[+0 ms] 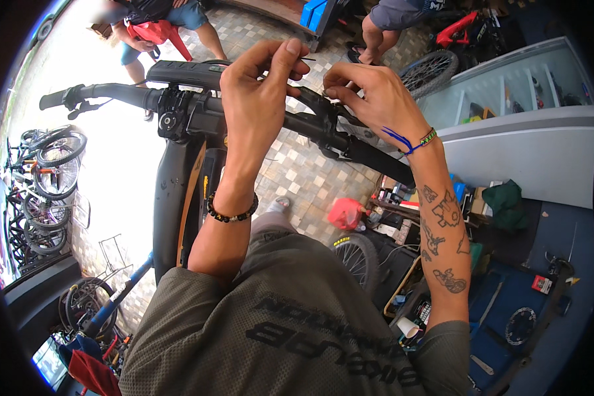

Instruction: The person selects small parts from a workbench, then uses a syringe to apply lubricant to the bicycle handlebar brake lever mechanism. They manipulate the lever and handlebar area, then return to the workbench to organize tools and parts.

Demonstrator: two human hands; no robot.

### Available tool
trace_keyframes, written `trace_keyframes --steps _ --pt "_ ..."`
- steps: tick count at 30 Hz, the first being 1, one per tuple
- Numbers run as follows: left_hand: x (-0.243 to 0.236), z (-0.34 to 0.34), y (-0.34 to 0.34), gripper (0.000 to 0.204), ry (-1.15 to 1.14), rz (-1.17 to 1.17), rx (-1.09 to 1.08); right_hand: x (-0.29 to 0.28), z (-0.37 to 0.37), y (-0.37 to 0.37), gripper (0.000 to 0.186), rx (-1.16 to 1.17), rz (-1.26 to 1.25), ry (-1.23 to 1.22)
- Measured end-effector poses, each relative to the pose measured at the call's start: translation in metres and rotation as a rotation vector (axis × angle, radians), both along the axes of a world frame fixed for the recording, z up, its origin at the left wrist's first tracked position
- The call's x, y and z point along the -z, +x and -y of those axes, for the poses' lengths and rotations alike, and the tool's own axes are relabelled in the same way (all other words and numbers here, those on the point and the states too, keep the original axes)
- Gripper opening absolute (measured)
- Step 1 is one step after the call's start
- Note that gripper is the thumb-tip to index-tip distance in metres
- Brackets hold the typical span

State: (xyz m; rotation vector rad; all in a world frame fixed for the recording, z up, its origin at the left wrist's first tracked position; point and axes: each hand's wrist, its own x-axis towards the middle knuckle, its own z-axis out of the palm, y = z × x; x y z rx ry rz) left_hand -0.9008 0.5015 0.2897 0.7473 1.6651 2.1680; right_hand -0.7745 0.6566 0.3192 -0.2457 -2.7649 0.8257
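Observation:
My left hand (254, 99) is raised over the handlebar (369, 162) of a dark bike. Its thumb and fingers pinch a thin dark rod (308, 59), of which only a short end shows. Just right of it, my right hand (373, 96) has its fingers curled together beside the brake lever clamp (318, 105). What lies between those fingertips, if anything, is hidden. The left end of the bar carries a black grip (53, 100) and another lever. Below the bar runs the bike's dark frame (168, 204), with water drops on it.
Two people stand or sit beyond the bike, one with a red bag (155, 33). At right is a glass display case (515, 92), above a blue workbench (508, 310) with tools and a chainring (521, 325). Several bikes (49, 185) stand at left; a wheel (356, 257) is near my body.

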Motion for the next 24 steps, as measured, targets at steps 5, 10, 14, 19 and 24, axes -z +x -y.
trace_keyframes --steps 5,10,14,19,24 --pt "0.002 -0.002 -0.005 0.032 0.025 0.006 0.051 -0.007 0.007 0.03 0.015 0.26 -0.06 -0.256" --pt "-0.01 0.015 0.011 0.031 -0.144 -0.067 0.021 0.009 0.067 0.137 0.015 0.279 -0.319 -0.922" --pt "-0.001 0.005 0.053 0.039 0.085 -0.028 0.534 0.079 0.144 0.232 0.011 0.601 -0.401 -1.357" --pt "0.01 -0.029 0.183 0.034 0.003 -0.351 1.155 0.156 0.271 0.333 0.013 1.155 -0.709 -1.262" --pt "0.021 0.023 0.335 0.015 -0.248 -0.395 1.827 0.144 0.363 0.382 0.01 1.51 -1.244 -0.993"
